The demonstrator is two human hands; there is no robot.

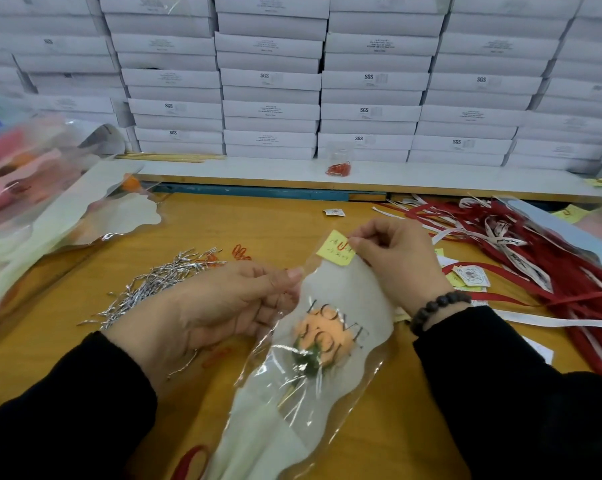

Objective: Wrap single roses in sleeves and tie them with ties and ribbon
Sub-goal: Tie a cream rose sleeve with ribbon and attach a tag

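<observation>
An orange rose (327,336) lies inside a pale sleeve (344,292) printed "LOVE YOU", slanting from bottom centre up to the middle of the wooden table (223,223). My left hand (209,306) grips the sleeve's left edge near its top. My right hand (396,258) pinches a red paper clip and a yellow note (336,252) at the sleeve's top rim. Silver twist ties (161,282) lie in a heap left of my hands. Red and white ribbons (535,258) are piled on the right.
Wrapped roses in sleeves (32,202) are stacked at the left. White boxes (292,81) form a wall behind a white shelf with red paper clips (338,169). Loose red clips (240,252), small tags (471,276) and yellow notes lie about the table.
</observation>
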